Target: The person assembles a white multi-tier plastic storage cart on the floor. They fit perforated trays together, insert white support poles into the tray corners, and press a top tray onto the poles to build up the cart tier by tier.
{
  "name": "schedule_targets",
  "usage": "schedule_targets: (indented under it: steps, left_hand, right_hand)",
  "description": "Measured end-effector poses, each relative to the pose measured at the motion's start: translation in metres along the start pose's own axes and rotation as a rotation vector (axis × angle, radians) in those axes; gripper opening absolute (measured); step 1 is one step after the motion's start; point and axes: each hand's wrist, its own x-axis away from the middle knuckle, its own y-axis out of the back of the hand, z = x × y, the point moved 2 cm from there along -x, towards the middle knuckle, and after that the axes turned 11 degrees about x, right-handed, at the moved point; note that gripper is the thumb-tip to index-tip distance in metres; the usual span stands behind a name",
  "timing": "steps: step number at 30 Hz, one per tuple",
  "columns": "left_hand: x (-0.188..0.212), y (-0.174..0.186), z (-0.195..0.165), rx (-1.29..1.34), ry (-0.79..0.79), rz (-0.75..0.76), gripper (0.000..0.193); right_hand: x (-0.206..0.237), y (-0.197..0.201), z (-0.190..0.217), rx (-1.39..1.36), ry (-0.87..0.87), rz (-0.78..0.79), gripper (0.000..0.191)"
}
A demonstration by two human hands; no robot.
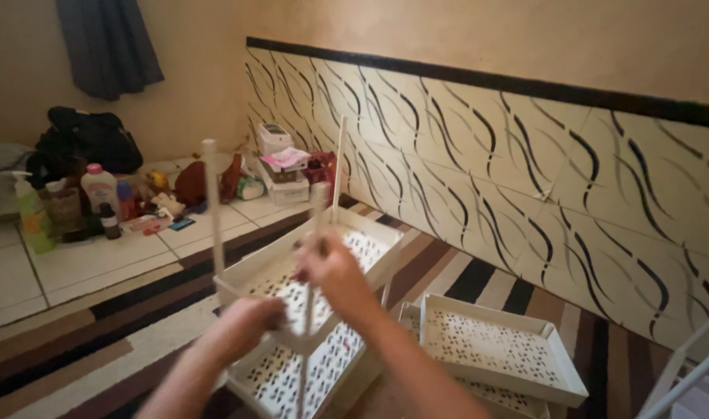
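Note:
A white plastic shelf rack [370, 237] with perforated trays stands on the striped rug in front of me. Thin white poles [212, 209] rise from its corners. My right hand [335, 271] is closed around the near upright pole [314, 233] above the upper tray. My left hand [249, 320] grips the front corner of that upper tray, where the pole meets it. A lower tray [280, 388] of the same rack shows beneath my hands.
Two loose white perforated trays [498, 345] lie stacked on the rug [114, 334] to the right. Bottles [100, 190], a dark bag [86, 140] and small boxes [280, 167] clutter the tiled floor at the back. A patterned tiled wall [525, 178] runs along the right. White rods [684, 372] stand at the bottom right.

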Motion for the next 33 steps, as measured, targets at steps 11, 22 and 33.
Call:
schedule_targets:
  steps: [11,22,33]
  left_hand:
    - [0.009,0.018,-0.008,0.557,0.153,-0.100,0.067]
    - [0.022,-0.018,-0.042,0.627,-0.021,-0.132,0.054]
    - [0.013,-0.014,-0.004,0.454,0.081,-0.240,0.026]
  right_hand:
    - [0.002,-0.009,-0.014,0.316,0.197,0.259,0.044]
    - [-0.001,0.070,-0.143,0.990,-0.118,-0.056,0.018]
    - [0.020,0.070,-0.128,1.014,-0.292,0.146,0.049]
